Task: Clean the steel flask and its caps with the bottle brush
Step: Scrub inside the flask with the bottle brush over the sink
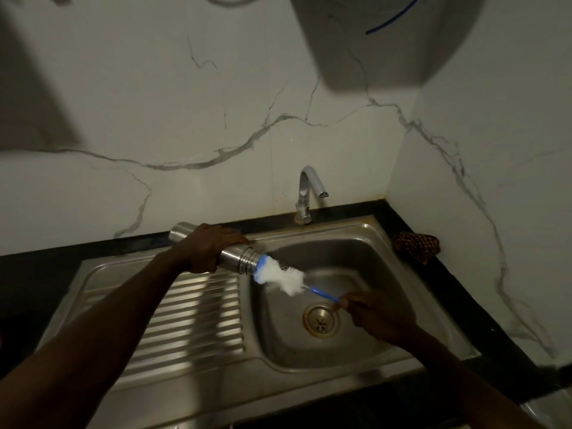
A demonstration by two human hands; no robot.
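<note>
Left hand [208,249] grips the rigid, likely slippery steel flask [240,257] mid-body over the sink [365,233]; right hand [376,314] pinches the soft-bristled bottle brush [286,278] by its handle.

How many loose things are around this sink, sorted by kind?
Steel flask: 1
Bottle brush: 1
Patterned cloth: 1
Caps: 0 in view
Total: 3

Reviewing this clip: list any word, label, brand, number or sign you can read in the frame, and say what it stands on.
None can be read. The steel flask, bottle brush, tap, sink and the grey box on the wall show no legible print in this dim view.
</note>
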